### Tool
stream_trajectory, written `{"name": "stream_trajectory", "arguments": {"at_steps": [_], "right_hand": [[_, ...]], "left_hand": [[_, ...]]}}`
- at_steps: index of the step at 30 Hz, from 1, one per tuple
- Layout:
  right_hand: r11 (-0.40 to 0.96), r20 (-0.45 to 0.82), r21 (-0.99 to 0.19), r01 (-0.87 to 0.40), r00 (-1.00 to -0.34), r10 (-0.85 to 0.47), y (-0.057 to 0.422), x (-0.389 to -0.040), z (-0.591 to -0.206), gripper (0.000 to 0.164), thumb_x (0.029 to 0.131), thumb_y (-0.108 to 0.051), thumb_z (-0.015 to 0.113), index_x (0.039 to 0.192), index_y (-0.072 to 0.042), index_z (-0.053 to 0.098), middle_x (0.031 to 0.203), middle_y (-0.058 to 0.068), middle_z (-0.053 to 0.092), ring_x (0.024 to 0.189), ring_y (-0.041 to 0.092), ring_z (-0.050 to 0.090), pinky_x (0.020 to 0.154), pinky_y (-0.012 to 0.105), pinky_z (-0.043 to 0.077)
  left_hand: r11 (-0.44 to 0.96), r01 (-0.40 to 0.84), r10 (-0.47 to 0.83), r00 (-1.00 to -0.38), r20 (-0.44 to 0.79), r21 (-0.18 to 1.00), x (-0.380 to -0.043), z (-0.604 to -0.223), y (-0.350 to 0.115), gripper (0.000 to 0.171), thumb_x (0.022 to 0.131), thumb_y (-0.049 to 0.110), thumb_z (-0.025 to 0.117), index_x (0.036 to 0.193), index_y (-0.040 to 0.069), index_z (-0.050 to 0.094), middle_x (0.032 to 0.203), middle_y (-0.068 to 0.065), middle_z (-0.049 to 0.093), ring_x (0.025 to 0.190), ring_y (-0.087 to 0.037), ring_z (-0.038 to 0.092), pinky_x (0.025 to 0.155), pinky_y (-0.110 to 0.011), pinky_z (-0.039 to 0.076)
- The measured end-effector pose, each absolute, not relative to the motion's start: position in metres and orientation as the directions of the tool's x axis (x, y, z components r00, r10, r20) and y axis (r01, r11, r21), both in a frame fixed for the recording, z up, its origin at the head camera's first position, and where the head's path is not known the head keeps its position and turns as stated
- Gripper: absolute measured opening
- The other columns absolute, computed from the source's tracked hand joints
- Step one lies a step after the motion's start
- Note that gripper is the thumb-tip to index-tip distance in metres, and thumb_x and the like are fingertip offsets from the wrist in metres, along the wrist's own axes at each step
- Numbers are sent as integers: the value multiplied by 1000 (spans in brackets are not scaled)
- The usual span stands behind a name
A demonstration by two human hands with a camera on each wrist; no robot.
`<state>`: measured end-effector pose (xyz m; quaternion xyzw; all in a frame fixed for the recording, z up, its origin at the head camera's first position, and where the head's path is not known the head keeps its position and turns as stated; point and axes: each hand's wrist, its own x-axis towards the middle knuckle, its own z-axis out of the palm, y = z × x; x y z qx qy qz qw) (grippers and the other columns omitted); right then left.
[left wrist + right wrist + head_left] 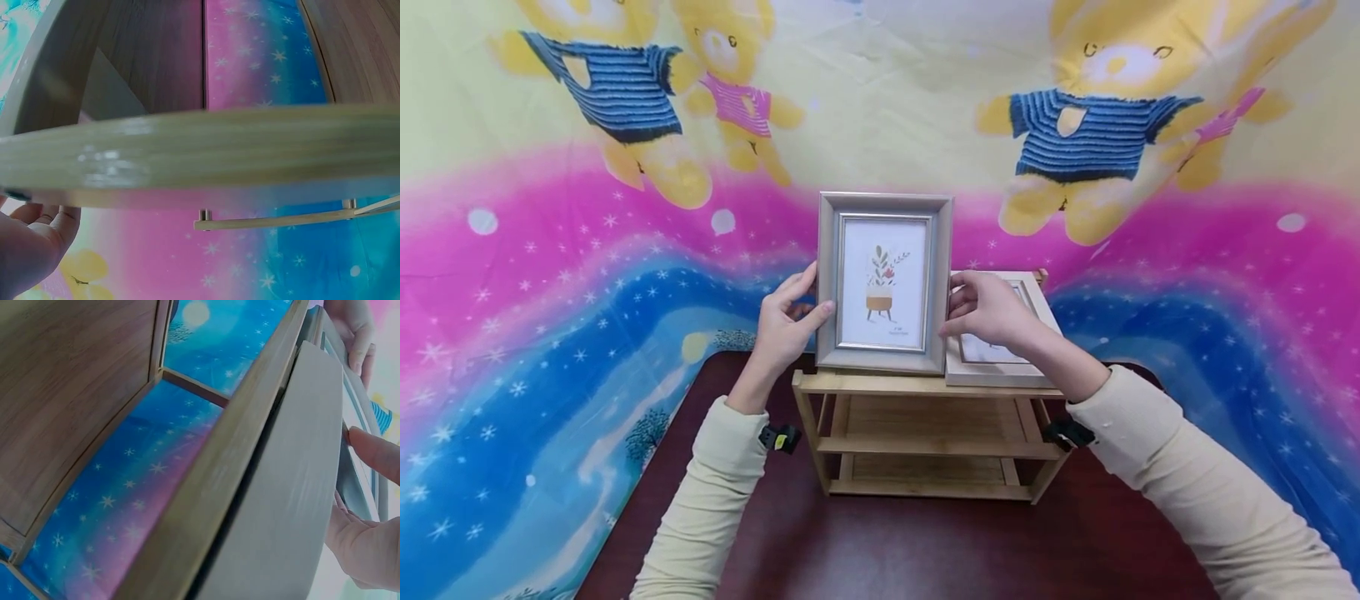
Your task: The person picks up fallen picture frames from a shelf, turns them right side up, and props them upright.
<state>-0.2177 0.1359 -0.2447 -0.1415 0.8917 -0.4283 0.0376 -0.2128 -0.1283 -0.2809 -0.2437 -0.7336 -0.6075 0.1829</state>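
A grey picture frame [883, 283] with a potted-plant print stands upright, leaning slightly back, at the top left of a wooden rack [917, 385]. My left hand [782, 325] grips its left edge, thumb on the front and fingers behind. On the opposite edge, my right hand [988, 312] holds the frame between thumb and fingers. Beside it a white picture frame [1000, 372] lies on the rack's top, partly covered by my right hand. In the left wrist view the rack's front rail [250, 147] hides most of the work.
The rack has two lower shelves [917, 425] and stands on a dark red table [925, 550]. Behind it hangs a cloth [880, 100] printed with bears and snowflakes. A dark wrist device [781, 438] sits at the left cuff.
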Motion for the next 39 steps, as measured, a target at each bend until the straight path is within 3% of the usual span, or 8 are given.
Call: {"name": "stream_trajectory", "arguments": {"at_steps": [8, 18, 24, 31, 39], "right_hand": [[630, 91, -734, -252, -957, -277, 134, -219, -241, 68, 72, -1, 74, 130, 5, 39, 103, 20, 61, 91, 28, 62, 81, 39, 50], [623, 177, -714, -319, -943, -281, 131, -222, -242, 58, 71, 3, 73, 121, 5, 45, 98, 20, 62, 86, 27, 63, 79, 39, 50], [627, 219, -698, -348, -936, -275, 133, -222, -237, 50, 77, -2, 70, 121, 4, 49, 102, 19, 62, 93, 28, 61, 84, 39, 48], [551, 237, -761, -342, -937, -255, 136, -226, -223, 47, 81, -3, 66, 124, 4, 49, 107, 21, 60, 96, 29, 59, 86, 39, 47], [581, 257, -735, -349, -937, -238, 133, -230, -218, 44, 80, -3, 67, 122, 1, 53, 104, 18, 62, 94, 27, 60, 84, 38, 48]], "left_hand": [[171, 589, 125, -808, 576, 790, -213, -277, -129, 52, 83, -7, 58, 132, -6, 40, 121, -26, 48, 96, -14, 48, 74, -21, 46], [161, 583, 105, -812, 573, 796, -212, -275, -132, 51, 83, -11, 56, 131, -7, 40, 121, -25, 49, 100, -14, 47, 76, -22, 45], [160, 615, 104, -788, 606, 772, -212, -277, -133, 51, 82, -12, 56, 130, -10, 39, 121, -27, 48, 101, -13, 48, 76, -20, 45], [124, 666, 97, -746, 659, 735, -223, -290, -137, 52, 81, -12, 58, 130, -6, 42, 121, -25, 50, 101, -12, 49, 77, -20, 46], [99, 759, 60, -650, 758, 643, -225, -302, -135, 52, 79, -14, 60, 128, -6, 45, 117, -24, 53, 98, -15, 51, 75, -21, 48]]}}
